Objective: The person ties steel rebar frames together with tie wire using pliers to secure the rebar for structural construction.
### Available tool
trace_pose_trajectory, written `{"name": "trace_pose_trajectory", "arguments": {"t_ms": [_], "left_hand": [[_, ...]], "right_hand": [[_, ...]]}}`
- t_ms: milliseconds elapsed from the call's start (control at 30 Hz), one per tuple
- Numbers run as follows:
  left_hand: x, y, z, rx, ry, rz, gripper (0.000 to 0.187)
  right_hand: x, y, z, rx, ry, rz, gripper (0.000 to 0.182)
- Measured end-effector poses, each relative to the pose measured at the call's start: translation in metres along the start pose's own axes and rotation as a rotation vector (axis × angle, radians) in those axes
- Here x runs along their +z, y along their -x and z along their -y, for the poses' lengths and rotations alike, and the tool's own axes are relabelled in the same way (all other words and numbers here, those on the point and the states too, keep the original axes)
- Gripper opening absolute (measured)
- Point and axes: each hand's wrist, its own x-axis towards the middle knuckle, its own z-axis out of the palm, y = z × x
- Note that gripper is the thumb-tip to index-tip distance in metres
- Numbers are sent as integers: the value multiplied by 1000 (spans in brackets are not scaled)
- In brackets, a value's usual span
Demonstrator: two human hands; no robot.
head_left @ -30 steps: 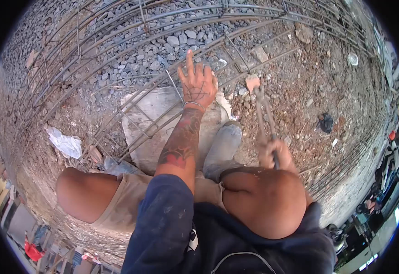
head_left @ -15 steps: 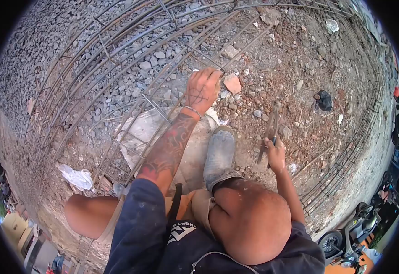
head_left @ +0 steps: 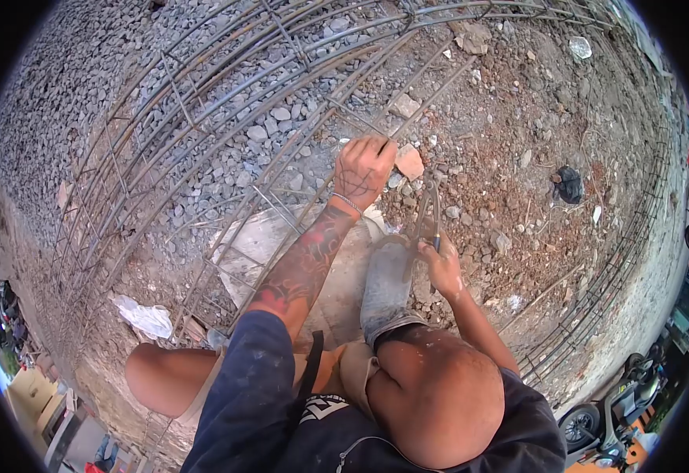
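Note:
My left hand (head_left: 365,167) is closed at the near side of a rebar cage (head_left: 293,102), by its end bars; what its fingers grip is hidden. A chain bracelet circles that wrist. My right hand (head_left: 441,264) is wrapped round the handles of long metal pincers (head_left: 429,206), whose head points up toward a pinkish broken stone (head_left: 409,162). The pincers are in front of my boot (head_left: 386,276), to the right of my left hand. Pale board (head_left: 262,240) lies under the cage's near bars.
Grey gravel (head_left: 53,102) covers the upper left. A second rebar cage (head_left: 605,284) runs along the right side. A black plastic scrap (head_left: 568,184) and a white bag (head_left: 144,317) lie on the ground. A motorcycle (head_left: 597,418) stands at the lower right.
My right hand has moved left with the pincers, closer to my left hand. My left hand stays closed by the cage bars. The whole view has shifted slightly.

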Motion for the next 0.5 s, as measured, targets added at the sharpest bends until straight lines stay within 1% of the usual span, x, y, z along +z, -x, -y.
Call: {"name": "trace_pose_trajectory", "arguments": {"t_ms": [67,133,200,233,300,333,400,433,500], "left_hand": [[-1,3,0,14,10,4,19],[-3,1,2,34,9,42,22],[-3,2,1,26,-5,61,21],[-2,2,2,17,34,61,21],[-3,0,4,-6,118,43,18],[-2,-1,4,-1,109,46,18],[-1,1,3,-140,204,43,14],[0,1,3,-135,202,46,14],[0,0,2,-345,369,56,11]], "right_hand": [[0,4,7,11,219,34,48],[2,2,6,22,198,0,46],[-2,-6,-12,-78,491,-99,44],[-3,-12,-27,-98,451,-165,41],[-8,-19,-28,-111,481,-154,40],[-8,-22,-29,-116,515,-145,39],[-3,-22,-29,-115,498,-160,39],[-2,-21,-28,-114,493,-178,38],[-2,-23,-32,-132,499,-186,39]]}}
